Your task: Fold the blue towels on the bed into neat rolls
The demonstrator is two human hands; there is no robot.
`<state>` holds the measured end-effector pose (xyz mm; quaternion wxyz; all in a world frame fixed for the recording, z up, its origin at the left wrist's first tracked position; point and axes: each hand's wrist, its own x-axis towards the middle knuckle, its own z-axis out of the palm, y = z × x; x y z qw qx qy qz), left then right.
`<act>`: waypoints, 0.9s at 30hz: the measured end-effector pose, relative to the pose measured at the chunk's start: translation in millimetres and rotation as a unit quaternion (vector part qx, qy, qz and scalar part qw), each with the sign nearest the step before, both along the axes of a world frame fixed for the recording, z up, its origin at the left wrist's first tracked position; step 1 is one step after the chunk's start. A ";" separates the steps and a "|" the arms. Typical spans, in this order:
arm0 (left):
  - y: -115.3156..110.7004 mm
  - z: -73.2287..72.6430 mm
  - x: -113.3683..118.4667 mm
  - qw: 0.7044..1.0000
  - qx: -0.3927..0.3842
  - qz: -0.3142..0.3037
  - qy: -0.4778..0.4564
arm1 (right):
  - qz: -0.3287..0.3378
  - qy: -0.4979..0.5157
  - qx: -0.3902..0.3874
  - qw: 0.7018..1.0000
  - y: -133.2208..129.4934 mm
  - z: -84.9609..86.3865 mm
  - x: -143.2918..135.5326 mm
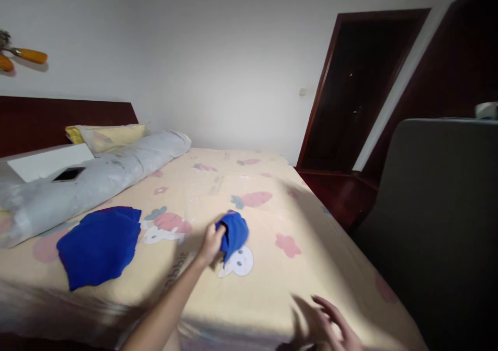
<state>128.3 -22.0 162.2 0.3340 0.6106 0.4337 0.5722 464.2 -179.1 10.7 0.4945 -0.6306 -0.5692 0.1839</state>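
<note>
My left hand is closed on a small bunched blue cloth over the middle of the bed, beside a printed white rabbit. Some of its fingers are hidden behind the fabric. Near the bed's front edge, at the bottom right of the view, my right hand has its fingers apart and holds nothing. A larger blue cloth lies spread on the left part of the yellow patterned bedsheet, touched by neither hand.
A long grey bolster runs along the left, with a phone and a white box on it. Behind lies a yellow pillow. A dark grey panel stands at the right, near a dark door.
</note>
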 end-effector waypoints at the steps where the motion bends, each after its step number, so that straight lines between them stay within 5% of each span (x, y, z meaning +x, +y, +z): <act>1: -10.6 -8.3 19.4 0.998 -0.017 -0.051 -0.016 | 0.029 0.002 0.017 0.999 12.4 4.2 -22.6; 6: -57.4 -35.0 67.0 0.973 -0.053 -0.226 0.010 | 0.088 -0.061 0.092 0.990 54.2 4.4 -110.7; 13: -50.7 -34.5 28.7 0.978 -0.013 -0.199 0.059 | 0.095 -0.068 0.076 0.990 70.3 4.5 -113.3; 18: -27.6 -17.6 -6.5 0.981 0.016 -0.149 0.121 | 0.096 -0.119 0.067 0.986 83.1 39.8 -94.8; 27: 3.8 17.9 -28.0 0.990 0.061 -0.045 0.122 | 0.124 -0.138 0.117 0.976 123.5 125.0 -79.4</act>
